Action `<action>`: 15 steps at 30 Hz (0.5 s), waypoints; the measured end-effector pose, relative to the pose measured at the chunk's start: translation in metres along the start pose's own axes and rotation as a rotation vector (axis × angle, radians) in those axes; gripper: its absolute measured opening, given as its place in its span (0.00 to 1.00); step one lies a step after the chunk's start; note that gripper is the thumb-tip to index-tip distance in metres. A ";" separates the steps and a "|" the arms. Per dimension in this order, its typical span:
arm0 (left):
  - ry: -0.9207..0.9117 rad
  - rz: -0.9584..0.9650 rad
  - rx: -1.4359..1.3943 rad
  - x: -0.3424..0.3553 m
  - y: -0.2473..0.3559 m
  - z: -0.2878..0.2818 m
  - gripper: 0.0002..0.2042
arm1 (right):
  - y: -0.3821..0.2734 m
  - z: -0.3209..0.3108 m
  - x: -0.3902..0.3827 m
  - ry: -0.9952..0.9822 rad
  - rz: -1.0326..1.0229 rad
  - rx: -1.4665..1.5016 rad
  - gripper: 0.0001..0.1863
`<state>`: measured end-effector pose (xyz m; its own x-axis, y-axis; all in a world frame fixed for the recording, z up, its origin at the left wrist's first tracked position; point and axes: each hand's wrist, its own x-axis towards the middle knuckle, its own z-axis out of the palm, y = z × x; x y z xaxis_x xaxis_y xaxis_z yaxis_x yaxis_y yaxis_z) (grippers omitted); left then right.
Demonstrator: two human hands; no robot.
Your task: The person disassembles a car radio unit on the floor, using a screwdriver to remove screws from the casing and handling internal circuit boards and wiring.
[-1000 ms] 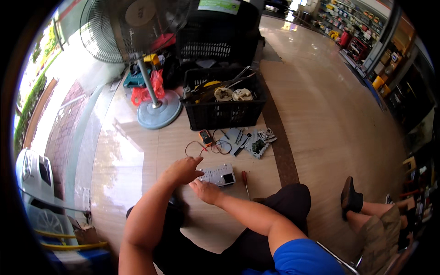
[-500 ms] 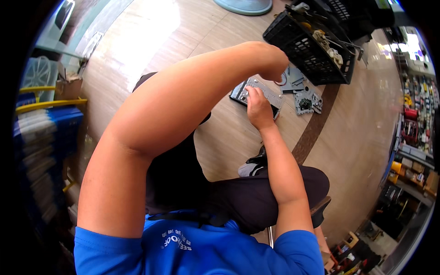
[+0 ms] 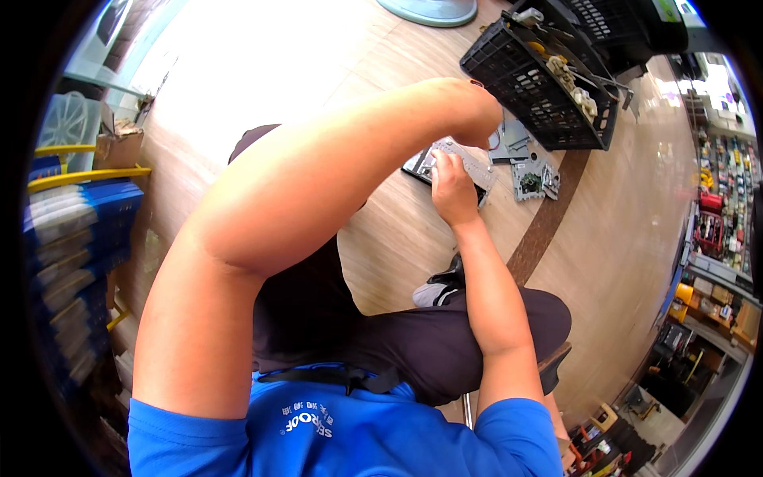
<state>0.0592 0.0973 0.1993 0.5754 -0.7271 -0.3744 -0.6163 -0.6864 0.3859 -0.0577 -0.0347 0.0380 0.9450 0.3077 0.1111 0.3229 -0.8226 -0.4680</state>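
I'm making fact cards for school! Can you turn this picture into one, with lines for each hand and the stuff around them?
Left hand: bent at the wrist, above the box's far side; fingers hidden, so its grip can't be told
Right hand: at the silver-and-black box, fingers over its top
Beside the box: grey metal parts on the floor
Beyond the parts: black plastic crate, filled with odds and ends
Floor: shiny, with a dark stripe

Blue short-sleeved shirt [image 3: 373,445], dark trousers [image 3: 405,342]
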 end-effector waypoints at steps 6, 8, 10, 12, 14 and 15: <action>-0.028 -0.035 0.027 0.004 -0.005 0.002 0.26 | -0.004 0.001 0.002 0.036 -0.014 0.011 0.18; -0.032 -0.043 0.030 0.003 -0.006 -0.001 0.26 | -0.006 0.002 0.005 0.045 -0.020 -0.029 0.16; -0.024 -0.044 0.043 0.001 -0.005 -0.008 0.26 | -0.006 -0.001 0.006 0.057 -0.009 -0.033 0.15; -0.006 -0.040 0.040 0.001 -0.009 -0.004 0.25 | -0.013 0.003 0.010 0.045 0.021 -0.050 0.14; 0.009 -0.009 0.021 0.009 -0.008 0.004 0.25 | -0.004 0.003 0.004 0.050 0.011 -0.055 0.13; 0.024 0.004 0.009 0.010 -0.009 0.009 0.25 | -0.008 0.002 0.002 0.028 0.032 -0.044 0.15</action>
<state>0.0653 0.0965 0.1845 0.5854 -0.7301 -0.3525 -0.6236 -0.6833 0.3798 -0.0585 -0.0266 0.0396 0.9558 0.2676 0.1216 0.2937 -0.8524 -0.4327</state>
